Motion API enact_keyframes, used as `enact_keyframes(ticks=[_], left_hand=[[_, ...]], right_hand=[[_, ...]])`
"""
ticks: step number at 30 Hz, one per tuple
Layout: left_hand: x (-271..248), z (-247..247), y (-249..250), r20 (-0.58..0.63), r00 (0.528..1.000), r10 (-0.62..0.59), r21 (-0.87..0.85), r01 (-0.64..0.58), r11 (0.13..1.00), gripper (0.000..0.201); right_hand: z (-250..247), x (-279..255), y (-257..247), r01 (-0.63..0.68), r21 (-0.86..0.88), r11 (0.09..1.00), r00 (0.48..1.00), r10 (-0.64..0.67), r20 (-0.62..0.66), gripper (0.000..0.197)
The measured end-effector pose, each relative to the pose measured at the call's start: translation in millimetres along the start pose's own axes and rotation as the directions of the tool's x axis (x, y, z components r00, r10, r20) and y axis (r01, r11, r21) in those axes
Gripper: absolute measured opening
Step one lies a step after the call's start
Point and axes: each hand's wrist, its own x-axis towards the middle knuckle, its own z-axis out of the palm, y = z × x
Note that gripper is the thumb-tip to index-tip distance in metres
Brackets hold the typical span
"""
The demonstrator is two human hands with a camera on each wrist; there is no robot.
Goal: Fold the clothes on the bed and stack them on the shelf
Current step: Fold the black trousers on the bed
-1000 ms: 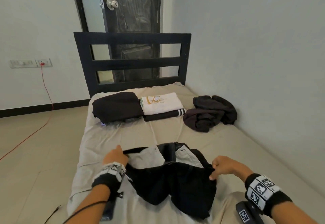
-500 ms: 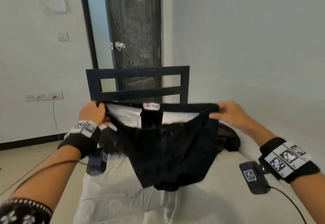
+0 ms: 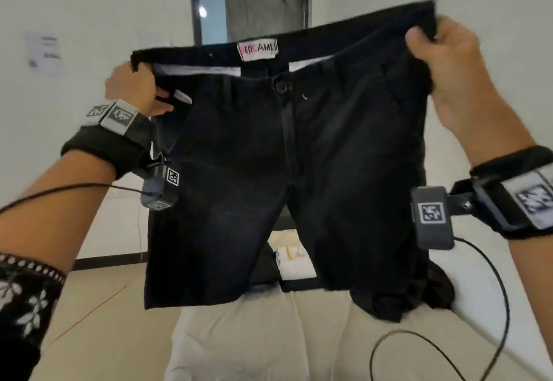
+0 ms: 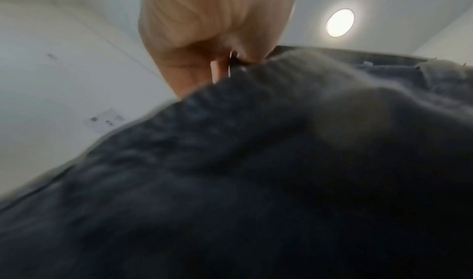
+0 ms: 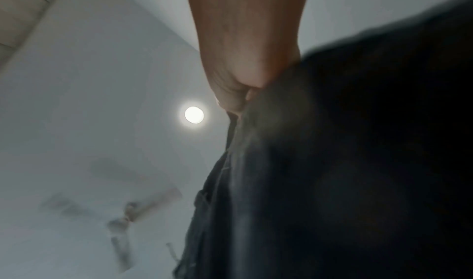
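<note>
Shorts [image 3: 269,171] hang above beige bed [image 3: 269,335], white walls [image 3: 74,7] around.

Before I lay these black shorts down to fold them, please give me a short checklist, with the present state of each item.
1. Left hand grips the waistband corner of the black shorts: ok.
2. Right hand grips the other corner: ok.
3. Waistband level: not ok, the right side is higher.
4. Both legs hang open, untwisted: ok.
5. Bare sheet on the bed under the shorts: ok.
6. Unfolded dark garment clear of the landing spot: cannot tell.
</note>
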Motion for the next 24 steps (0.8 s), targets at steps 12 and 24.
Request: enact_keyframes(ticks=[12, 24], left_hand=[[-51.5, 8.7, -37.7, 0.353, 0.891, -0.285, 0.102, 0.266, 0.959, 0.034], [-141.3, 78.0, -16.4, 0.895, 0.413, 0.166, -0.117, -0.140, 0.983, 0.015]], right_hand=[[-0.5, -59.5, 6.1, -0.300, -0.085, 0.950, 0.866, 0.309, 0.393, 0.027], [59.0, -90.4, 38.3, -0.317, -0.159, 0.935, 0.650, 0.336, 0.681, 0.035]])
